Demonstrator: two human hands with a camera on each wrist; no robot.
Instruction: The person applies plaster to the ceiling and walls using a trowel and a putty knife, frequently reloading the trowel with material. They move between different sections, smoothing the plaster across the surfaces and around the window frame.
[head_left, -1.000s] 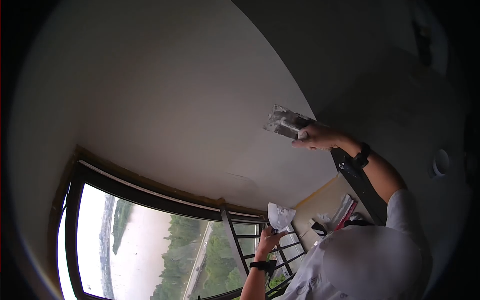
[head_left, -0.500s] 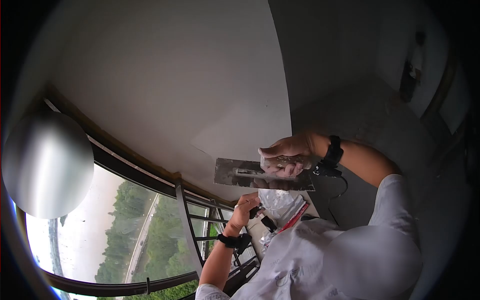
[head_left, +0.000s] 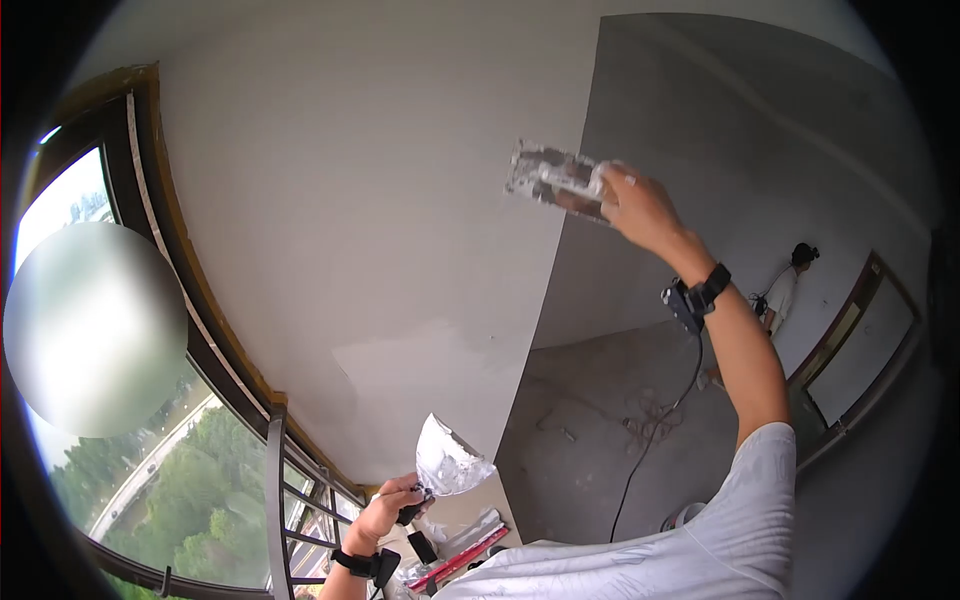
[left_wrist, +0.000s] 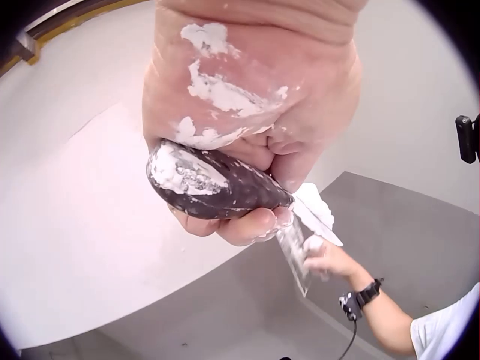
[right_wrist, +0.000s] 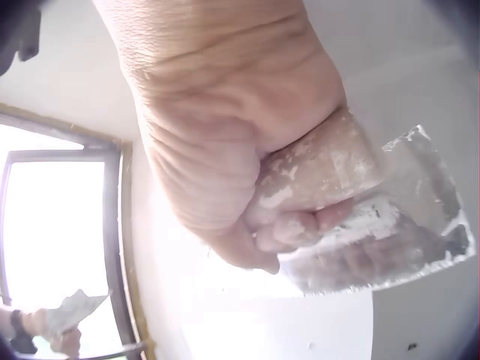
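Observation:
My right hand (head_left: 640,208) grips the handle of a rectangular metal trowel (head_left: 535,185), raised near the edge of the pale wall (head_left: 400,200). The right wrist view shows the fingers wrapped round its worn handle (right_wrist: 319,165), the smeared plate (right_wrist: 360,259) beyond them. Lower down, by the window railing, my left hand (head_left: 382,512) holds a wide scraper whose blade (head_left: 450,462) is coated with white paste. Its dark handle (left_wrist: 225,184) lies in the curled fingers in the left wrist view, and white smears mark the palm (left_wrist: 255,82).
A dark-framed window (head_left: 150,200) and a railing (head_left: 278,490) stand at the left. A ledge below holds a red-edged tool (head_left: 460,560). Behind the right arm, a cable (head_left: 640,470) hangs above the grey floor (head_left: 560,400). Another person (head_left: 783,295) is near a door (head_left: 865,340).
The trowel has risen from low in front of me to high beside the wall edge. The scraper blade shows fully again, and the head view has shifted to take in more room and floor.

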